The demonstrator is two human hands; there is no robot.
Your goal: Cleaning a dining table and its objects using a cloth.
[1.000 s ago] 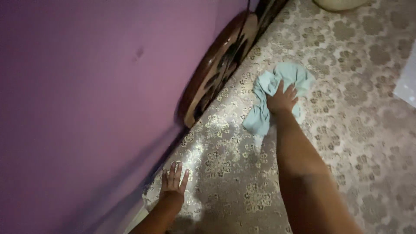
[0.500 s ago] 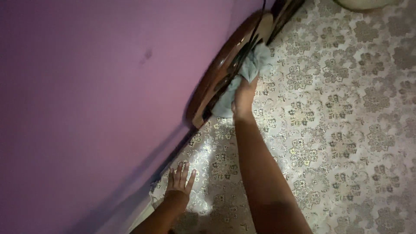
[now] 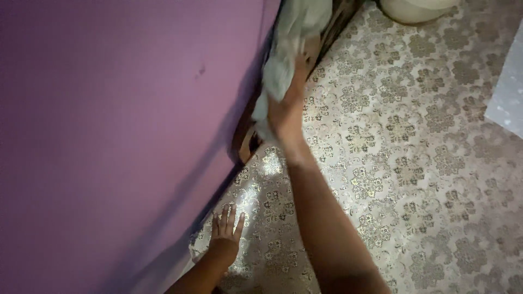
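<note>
A glossy floor covering patterned with pale beige and gold flower medallions [image 3: 414,163] fills the lower right of the view and serves as the landmark. Along its left edge rises a plain purple wall [image 3: 109,136], bearing one small dark mark high up. At the covering's far end, near the top edge of the view, sits the rounded base of a cream-coloured vessel [image 3: 417,8], only partly seen. On the covering's right edge lies a pale, whitish flat sheet [image 3: 509,98], cut off by the frame.
</note>
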